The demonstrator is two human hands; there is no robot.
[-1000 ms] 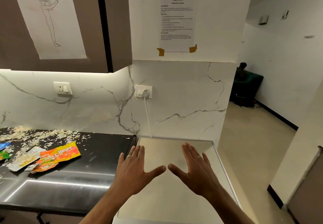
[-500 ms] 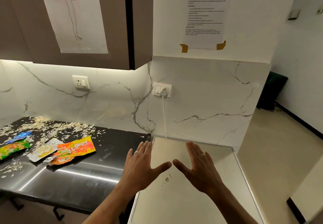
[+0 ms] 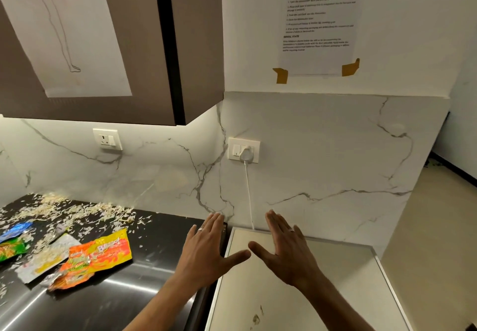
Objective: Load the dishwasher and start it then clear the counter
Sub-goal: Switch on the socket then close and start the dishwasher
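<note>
Hands [image 3: 247, 250] flat, fingers toward wall

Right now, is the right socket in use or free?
In use: a white plug sits in the socket, and its cord runs down.

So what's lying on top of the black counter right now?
On the counter: an orange wrapper, a silver one, green and blue ones at the edge, and scattered flakes. What lies under the wrappers is hidden.
</note>
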